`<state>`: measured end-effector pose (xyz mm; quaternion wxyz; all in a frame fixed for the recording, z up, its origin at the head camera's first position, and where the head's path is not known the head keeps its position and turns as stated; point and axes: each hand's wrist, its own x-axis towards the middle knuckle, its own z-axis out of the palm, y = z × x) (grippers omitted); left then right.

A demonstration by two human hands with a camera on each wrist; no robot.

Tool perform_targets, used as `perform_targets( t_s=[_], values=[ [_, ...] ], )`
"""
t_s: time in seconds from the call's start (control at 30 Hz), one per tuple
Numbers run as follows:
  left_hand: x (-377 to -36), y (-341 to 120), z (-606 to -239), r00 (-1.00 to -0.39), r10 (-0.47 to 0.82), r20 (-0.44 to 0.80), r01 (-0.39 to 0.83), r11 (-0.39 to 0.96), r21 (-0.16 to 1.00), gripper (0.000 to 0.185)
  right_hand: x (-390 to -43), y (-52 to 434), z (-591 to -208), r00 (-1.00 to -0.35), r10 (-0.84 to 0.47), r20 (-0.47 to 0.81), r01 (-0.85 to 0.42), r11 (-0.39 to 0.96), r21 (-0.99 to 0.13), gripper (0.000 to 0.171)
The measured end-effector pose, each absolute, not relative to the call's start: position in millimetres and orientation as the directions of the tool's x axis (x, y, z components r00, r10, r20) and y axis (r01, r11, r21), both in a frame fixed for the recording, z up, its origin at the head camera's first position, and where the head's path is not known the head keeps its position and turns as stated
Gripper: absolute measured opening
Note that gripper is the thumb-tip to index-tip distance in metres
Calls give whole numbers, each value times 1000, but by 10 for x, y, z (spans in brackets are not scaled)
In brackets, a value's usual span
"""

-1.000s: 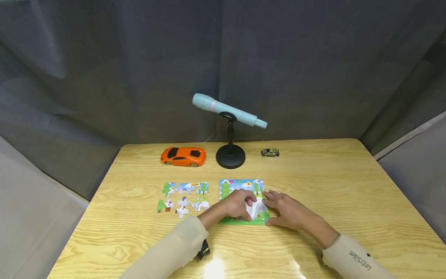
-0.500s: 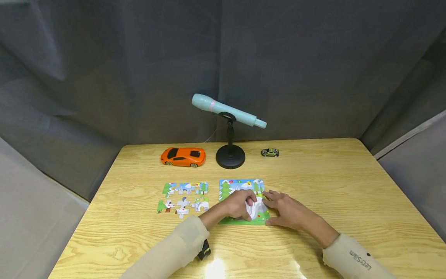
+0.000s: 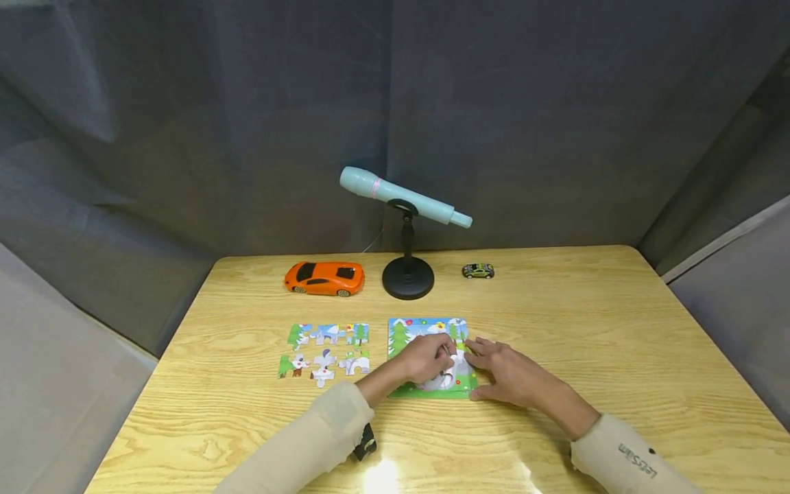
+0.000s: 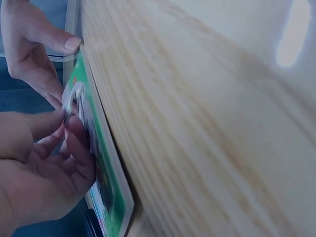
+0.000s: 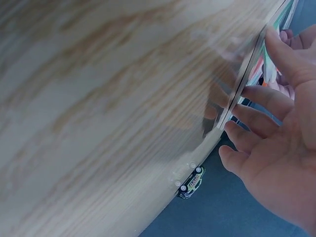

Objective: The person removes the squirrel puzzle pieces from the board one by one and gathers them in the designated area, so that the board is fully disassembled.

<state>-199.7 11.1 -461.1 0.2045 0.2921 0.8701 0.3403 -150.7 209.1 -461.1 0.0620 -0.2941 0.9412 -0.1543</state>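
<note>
- Left hand point(image 3: 424, 359): fingers curled, pinching a white puzzle piece point(image 3: 449, 374) against the puzzle board point(image 3: 401, 331); in the left wrist view, fingertips point(image 4: 74, 129) closed on the same piece point(image 4: 75, 98), held at a slight tilt off the board face.
- Right hand point(image 3: 507, 374): fingers straight and spread, resting flat on the right edge of the board; thumb at the lower right corner, fingertips point(image 5: 237, 114) at the rim in the right wrist view.
- Puzzle board: lying flat on the table point(image 3: 617, 357), centre of the frame, just below the stand base. Near-square outline, no marked long axis visible; edges roughly parallel to the near table edge. Tree and sky artwork at the top, green strip along the bottom.
- Piece location: lower middle of the board, between the two hands. Exact orientation of its tabs not discernible.
- Loose pieces point(image 3: 326, 350): two rows to the left of the board, a narrow strip of bare wood between them and the board's left edge.
- Open room: wide bare table to the right of the right hand and along the bottom of the frame, in front of both sleeves.
- Upper centre: microphone point(image 3: 404, 195) on a black stand point(image 3: 407, 274), long axis sloping from upper left down to lower right.
- Orange toy car point(image 3: 324, 276) left of the stand, broadside to the camera; small toy car point(image 3: 478, 270) right of it, both well apart from the board.
</note>
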Motion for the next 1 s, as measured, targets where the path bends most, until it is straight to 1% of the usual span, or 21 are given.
perform_targets(
  t_s=[0.17, 0.5, 0.83, 1.0],
  values=[
    [-1993, 121, -4597, -760, 637, -128, 371, 586, 720, 5, -1501, 2081, -4607, -820, -571, -34, -531, 782, -325, 68],
    [-2044, -12, -4532, -717, 680, -154, 292, 493, 819, 7, -1511, 2074, -4616, -828, -559, -47, -518, 794, -317, 69],
    [-2089, -367, -4511, -721, 673, -163, 221, 447, 867, 4, -1506, 2077, -4604, -834, -550, -42, -510, 797, -324, 69],
    [-2088, -636, -4464, -719, 671, -182, 209, 459, 863, 4, -1494, 2074, -4601, -832, -552, -45, -511, 796, -324, 69]
  ],
)
